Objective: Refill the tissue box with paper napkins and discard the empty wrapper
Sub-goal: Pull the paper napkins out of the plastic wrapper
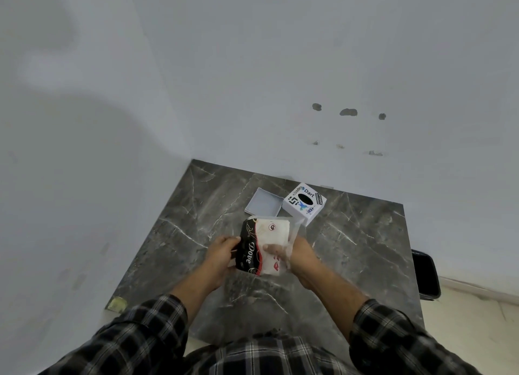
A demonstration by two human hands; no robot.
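Evidently both hands work the napkin pack (264, 248) above the grey marble table (351, 248): the left hand (222, 255) clamps the black printed end, steadying it, while the right hand (299, 252) pinches the clear wrapper's right edge, probably to pull napkins free. Just beyond, the white tissue box (304, 203) rests with its loose cover (263, 202) laid beside it on the left, ready for filling. A dark bin (427, 275) waits at the right.

This looks like a plain room in a home or small office. A dark marble table (351, 234) stands pushed into a corner of bare white walls (252, 65) marked with patched holes (348, 112). A black bin (427, 276) sits by the table's right edge on a pale tiled floor (477, 332).
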